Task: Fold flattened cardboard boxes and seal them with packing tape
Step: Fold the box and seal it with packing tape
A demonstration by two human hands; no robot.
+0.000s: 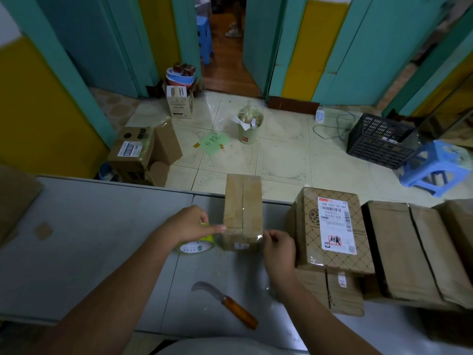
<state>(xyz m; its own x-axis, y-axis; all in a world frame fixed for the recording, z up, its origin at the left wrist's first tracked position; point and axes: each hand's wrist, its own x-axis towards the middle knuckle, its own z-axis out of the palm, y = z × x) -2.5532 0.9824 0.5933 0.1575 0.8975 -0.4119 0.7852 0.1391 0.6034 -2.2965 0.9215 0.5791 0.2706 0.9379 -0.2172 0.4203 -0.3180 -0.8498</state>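
A small brown cardboard box (242,208) stands folded on the grey table (102,239), with its top seam taped. My left hand (190,224) grips a roll of clear packing tape (197,245) just left of the box, index finger pointing at the box's near edge. My right hand (277,248) pinches the free end of the tape strip (243,233), which is stretched across the box's near top edge between both hands.
A curved knife with a wooden handle (227,302) lies on the table in front of me. Sealed boxes, one with a shipping label (330,226), and stacked flat cardboard (409,249) crowd the right. On the floor beyond stand open cartons, a bin (249,125), a black crate (381,140) and a blue stool (437,167).
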